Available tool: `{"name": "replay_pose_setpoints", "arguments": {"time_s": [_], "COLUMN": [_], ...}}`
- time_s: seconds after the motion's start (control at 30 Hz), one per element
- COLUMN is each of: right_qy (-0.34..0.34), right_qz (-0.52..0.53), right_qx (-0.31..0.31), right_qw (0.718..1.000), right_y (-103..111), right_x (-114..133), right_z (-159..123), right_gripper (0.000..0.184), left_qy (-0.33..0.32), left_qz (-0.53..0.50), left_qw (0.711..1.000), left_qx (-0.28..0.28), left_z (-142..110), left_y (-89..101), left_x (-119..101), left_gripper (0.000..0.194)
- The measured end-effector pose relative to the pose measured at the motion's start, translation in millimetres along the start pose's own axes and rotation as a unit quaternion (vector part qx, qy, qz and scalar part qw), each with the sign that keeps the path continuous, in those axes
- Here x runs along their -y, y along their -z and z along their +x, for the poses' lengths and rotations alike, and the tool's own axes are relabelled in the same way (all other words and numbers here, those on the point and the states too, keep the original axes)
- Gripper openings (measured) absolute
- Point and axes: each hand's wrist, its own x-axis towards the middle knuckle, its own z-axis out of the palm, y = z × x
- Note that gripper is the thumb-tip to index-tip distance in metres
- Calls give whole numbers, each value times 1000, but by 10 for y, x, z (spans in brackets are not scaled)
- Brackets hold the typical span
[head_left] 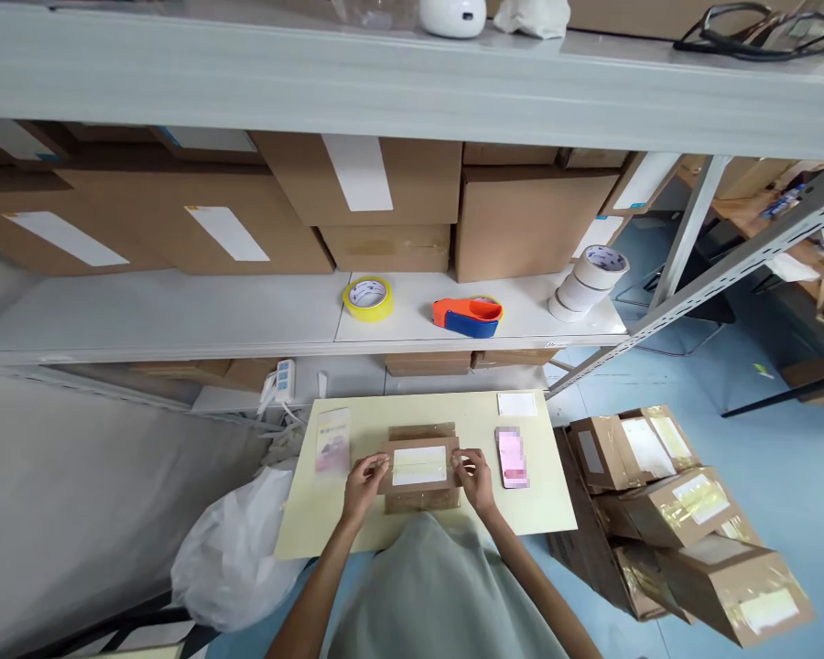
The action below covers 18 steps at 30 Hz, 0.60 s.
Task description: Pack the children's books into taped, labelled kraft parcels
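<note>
Between the left hand [365, 485] and the right hand [476, 478] I see plain brown cardboard [420, 490], broken by a white label [419, 458] with a faint yellowish band. Under both hands the table [377, 412] is a soft cream-yellow. Just right of the right hand, a pink rectangle [512, 458] shows blocky paler squares and a dark edge; near the left hand, a whitish leaflet [333, 441] carries a smudge of pink. Beyond the hands, on the pale grey shelf [178, 311], one tape roll [369, 315] is bright yellow, a dispenser [468, 317] pairs orange with blue, and other rolls [580, 295] are white. Well right of the right hand, brown cartons [718, 572] wear white labels and shiny yellowish tape.
</note>
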Motion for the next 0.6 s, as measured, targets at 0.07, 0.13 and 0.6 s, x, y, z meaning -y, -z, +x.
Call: {"name": "replay_pose_setpoints", "arguments": {"time_s": [0.07,0.13,0.6], "right_qy": [10,19,82], "right_qz": [1,-6,-128], "right_qx": [17,33,133], "right_qw": [1000,999,979], "right_y": [36,76,345], "right_x": [11,11,91], "right_z": [24,53,169], "right_gripper": [41,38,32], "left_qy": [-2,-20,-86], "left_qz": [19,52,224], "left_qw": [1000,998,967], "left_qx": [-15,-34,-87], "left_z": [-22,-65,-325], "left_y": [-28,-80,-139], "left_x": [-25,-56,-445], "left_gripper": [56,51,20]}}
